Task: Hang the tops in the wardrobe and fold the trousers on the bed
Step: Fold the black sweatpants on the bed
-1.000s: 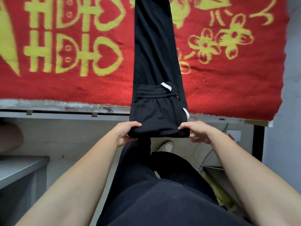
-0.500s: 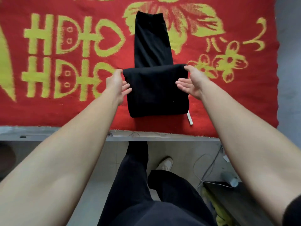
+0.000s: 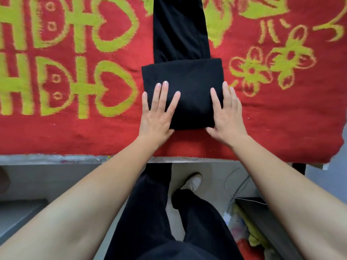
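Observation:
Black trousers [image 3: 189, 79] lie on the bed, which is covered by a red blanket [image 3: 75, 136] with yellow-green patterns. The waist end is folded over the legs into a thick rectangle, and the legs run on toward the top of the frame. My left hand [image 3: 157, 113] rests flat on the fold's left near corner, fingers spread. On the fold's right edge lies my right hand [image 3: 225, 113], fingers straight and together. Neither hand grips the cloth. No tops and no wardrobe are in view.
The bed's grey front edge [image 3: 56, 159] runs across below the blanket. Under it I see my dark trouser legs and a white shoe [image 3: 193, 182] on the pale floor. Cables and coloured clutter [image 3: 242, 233] lie at the lower right beside a grey surface.
The waist end, held off the bed's edge a second ago, has been folded up onto the legs. My hands, half a second ago beside the fold, now press flat on it.

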### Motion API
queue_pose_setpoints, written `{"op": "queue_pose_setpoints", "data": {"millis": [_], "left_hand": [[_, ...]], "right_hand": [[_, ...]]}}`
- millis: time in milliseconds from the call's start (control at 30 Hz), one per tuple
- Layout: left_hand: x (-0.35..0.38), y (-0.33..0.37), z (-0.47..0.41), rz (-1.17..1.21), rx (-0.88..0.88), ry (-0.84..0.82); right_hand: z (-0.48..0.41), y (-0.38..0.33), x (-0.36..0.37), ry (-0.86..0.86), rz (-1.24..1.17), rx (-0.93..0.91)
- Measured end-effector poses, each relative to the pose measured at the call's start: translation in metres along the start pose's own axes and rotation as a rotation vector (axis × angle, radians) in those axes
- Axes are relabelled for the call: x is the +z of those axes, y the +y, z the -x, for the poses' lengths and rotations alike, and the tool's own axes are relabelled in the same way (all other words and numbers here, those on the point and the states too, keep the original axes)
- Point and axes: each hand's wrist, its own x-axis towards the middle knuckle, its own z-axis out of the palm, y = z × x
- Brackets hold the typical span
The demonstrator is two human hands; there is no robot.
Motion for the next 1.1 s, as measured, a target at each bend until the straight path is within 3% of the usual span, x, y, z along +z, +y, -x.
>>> {"op": "queue_pose_setpoints", "data": {"millis": [167,300,533,1100], "left_hand": [[0.007,0.006,-0.027,0.021,-0.026,-0.240],[0.003,0.003,-0.020,0.123,0.009,-0.260],[0.005,0.007,-0.005,0.034,0.067,-0.469],[0.038,-0.010,-0.036,0.000,0.109,-0.448]], "right_hand": [[-0.024,-0.008,0.003,-0.148,0.091,-0.192],[-0.016,-0.010,0.003,-0.197,-0.007,-0.176],[-0.008,-0.017,0.008,-0.365,0.163,-0.197],[-0.030,-0.010,0.046,-0.267,0.184,-0.212]]}}
